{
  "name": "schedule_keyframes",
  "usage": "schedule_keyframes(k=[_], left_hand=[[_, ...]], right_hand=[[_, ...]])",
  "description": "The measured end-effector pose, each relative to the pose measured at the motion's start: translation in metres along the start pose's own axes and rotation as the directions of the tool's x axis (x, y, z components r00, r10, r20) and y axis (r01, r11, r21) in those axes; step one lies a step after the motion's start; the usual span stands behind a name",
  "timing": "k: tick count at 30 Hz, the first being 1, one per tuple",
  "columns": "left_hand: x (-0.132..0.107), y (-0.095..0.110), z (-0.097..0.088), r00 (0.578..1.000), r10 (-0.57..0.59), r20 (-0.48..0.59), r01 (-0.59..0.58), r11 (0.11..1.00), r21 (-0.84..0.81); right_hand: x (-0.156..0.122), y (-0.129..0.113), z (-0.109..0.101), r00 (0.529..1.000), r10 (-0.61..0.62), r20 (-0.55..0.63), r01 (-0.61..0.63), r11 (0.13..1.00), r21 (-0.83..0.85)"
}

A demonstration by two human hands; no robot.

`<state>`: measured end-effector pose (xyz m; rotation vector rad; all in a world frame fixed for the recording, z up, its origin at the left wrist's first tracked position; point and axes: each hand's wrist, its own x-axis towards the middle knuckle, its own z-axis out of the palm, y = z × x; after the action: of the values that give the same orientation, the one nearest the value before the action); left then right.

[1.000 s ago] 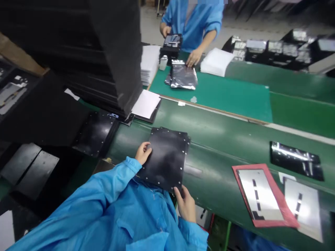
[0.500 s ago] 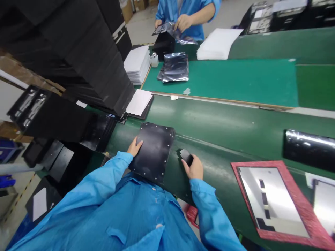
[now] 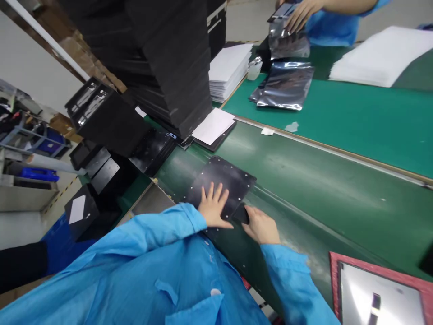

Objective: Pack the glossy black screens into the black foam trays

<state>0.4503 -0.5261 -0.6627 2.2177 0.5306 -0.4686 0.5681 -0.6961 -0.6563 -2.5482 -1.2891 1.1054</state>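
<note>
A flat black panel (image 3: 230, 177), with small pale dots along its edges, lies on the green work surface in front of me. My left hand (image 3: 214, 208) rests on its lower part, palm down with fingers spread. My right hand (image 3: 262, 225) grips a small dark flat piece (image 3: 242, 214) between thumb and fingers. That piece meets the panel's right edge near its lower corner; whether it slips under the edge I cannot tell.
Tall black stacks (image 3: 169, 67) rise at the left. White sheets lie on a black pad (image 3: 221, 137). Silvery bags (image 3: 286, 85) sit across the table, where a co-worker's hand (image 3: 304, 13) holds another. A metallic plate in red wrap (image 3: 382, 289) lies at lower right.
My left hand has gone from gripping the panel's left edge to lying flat on top. My right hand has brought the dark piece leftward against the panel, which now sits turned. The view has shifted left.
</note>
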Motion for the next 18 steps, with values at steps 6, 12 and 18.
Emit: schedule_keyframes(k=[6,12,18], left_hand=[[-0.029,0.001,-0.048,0.999,0.032,0.014,-0.026,0.952,-0.304],[0.004,-0.097,-0.101,0.998,-0.067,-0.011,0.041,0.716,-0.697],[0.025,-0.111,-0.062,0.978,-0.209,0.002,0.150,0.696,-0.702]], right_hand=[[-0.007,0.033,0.020,0.956,0.278,-0.098,-0.224,0.901,0.372],[-0.012,-0.031,0.076,0.890,0.254,-0.378,-0.067,0.894,0.443],[-0.019,-0.077,0.073,0.889,0.286,-0.357,-0.128,0.905,0.406]])
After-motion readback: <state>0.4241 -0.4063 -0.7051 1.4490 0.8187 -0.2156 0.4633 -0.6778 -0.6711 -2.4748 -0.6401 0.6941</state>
